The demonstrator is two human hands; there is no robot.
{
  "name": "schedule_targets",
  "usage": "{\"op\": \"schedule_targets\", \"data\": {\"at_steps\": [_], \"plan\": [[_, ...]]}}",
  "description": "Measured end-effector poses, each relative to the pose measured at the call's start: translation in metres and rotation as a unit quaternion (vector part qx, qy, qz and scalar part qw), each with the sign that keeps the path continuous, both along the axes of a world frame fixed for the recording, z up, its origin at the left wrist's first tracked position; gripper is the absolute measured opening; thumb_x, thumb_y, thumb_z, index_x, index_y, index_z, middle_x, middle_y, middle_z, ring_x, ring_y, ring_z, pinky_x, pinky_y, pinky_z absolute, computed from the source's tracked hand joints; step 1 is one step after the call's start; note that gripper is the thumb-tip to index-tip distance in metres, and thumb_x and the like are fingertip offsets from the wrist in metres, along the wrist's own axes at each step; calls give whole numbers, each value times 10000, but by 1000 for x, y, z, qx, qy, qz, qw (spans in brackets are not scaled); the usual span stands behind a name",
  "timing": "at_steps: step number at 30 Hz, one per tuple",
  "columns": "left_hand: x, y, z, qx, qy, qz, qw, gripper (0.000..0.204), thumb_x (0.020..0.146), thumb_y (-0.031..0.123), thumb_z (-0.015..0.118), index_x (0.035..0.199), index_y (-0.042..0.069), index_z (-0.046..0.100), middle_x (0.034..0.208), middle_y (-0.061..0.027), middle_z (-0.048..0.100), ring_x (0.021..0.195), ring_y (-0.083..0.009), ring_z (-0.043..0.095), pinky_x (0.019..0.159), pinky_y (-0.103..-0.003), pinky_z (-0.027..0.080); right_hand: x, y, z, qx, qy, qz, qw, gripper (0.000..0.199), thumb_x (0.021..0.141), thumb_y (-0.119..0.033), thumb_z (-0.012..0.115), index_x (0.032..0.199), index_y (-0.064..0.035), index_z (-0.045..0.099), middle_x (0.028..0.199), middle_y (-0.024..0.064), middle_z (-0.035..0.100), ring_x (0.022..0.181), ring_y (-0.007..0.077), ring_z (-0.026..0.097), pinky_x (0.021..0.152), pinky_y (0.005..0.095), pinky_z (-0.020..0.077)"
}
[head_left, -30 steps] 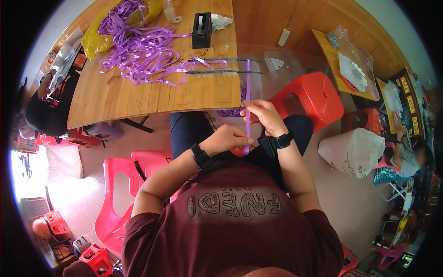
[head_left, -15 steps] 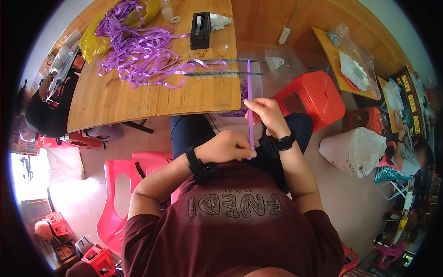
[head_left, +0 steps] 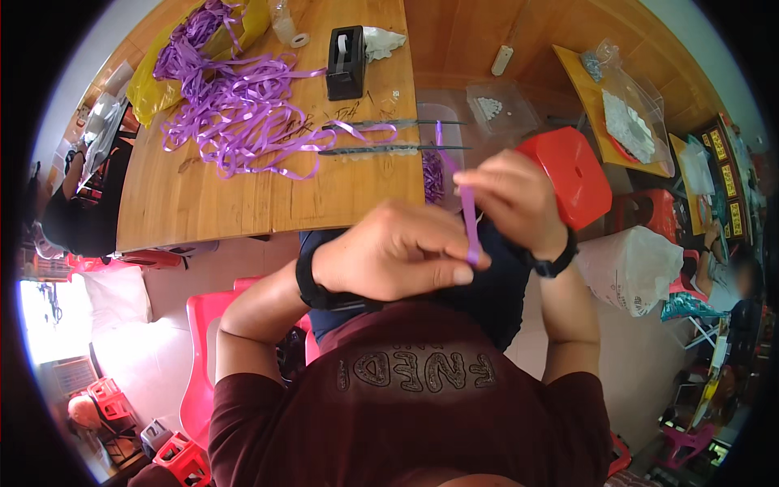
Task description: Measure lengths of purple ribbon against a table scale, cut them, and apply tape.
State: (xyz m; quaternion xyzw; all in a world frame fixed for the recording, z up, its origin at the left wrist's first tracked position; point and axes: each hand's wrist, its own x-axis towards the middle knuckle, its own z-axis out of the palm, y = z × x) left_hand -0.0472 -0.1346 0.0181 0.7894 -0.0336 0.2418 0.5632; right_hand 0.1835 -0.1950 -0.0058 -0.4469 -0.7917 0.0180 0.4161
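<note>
A narrow purple ribbon (head_left: 470, 215) runs from two thin dark rods (head_left: 430, 148) down to my hands. My left hand (head_left: 389, 253) pinches its lower end between thumb and fingers, above my lap. Higher up and to the right, my right hand (head_left: 513, 203) has thumb and fingers closed on the ribbon, which bends there. The rods are taped flat to the wooden table (head_left: 203, 207) and stick out past its right edge. On the table lies a loose tangle of purple ribbon (head_left: 235, 105), one strand of which reaches the rods.
A yellow bag (head_left: 150, 85) with more ribbon and a black tape dispenser (head_left: 346, 65) are on the table. Below the rods sits a clear bin (head_left: 454, 114) holding purple pieces. A red stool (head_left: 572, 178) and a white sack (head_left: 629, 268) stand to the right. Other people sit at both sides.
Both hands have risen toward the camera and shifted right. The ribbon, straight before, now bends at my right hand. The table appears slightly lower in view.
</note>
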Motion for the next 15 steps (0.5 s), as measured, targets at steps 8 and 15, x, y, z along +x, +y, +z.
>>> {"op": "schedule_targets", "data": {"at_steps": [8,15], "plan": [[38,104,32,-111,-8,323,940,383,929,130,657,1275,-22,592,1126,-78,695,722,-110,657,626,-244,527,36,142,9,8,35,-122,992,186,875,-210,713,934,-35,725,773,106,628,714,276,624,646,367,497],[64,148,-16,100,161,290,938,215,921,165,642,1066,25,716,859,-81,676,682,-142,623,638,-312,503,71,207,-72,-115,56,-141,982,278,852,-286,721,903,-13,735,862,145,692,789,305,666,702,374,517]]}}
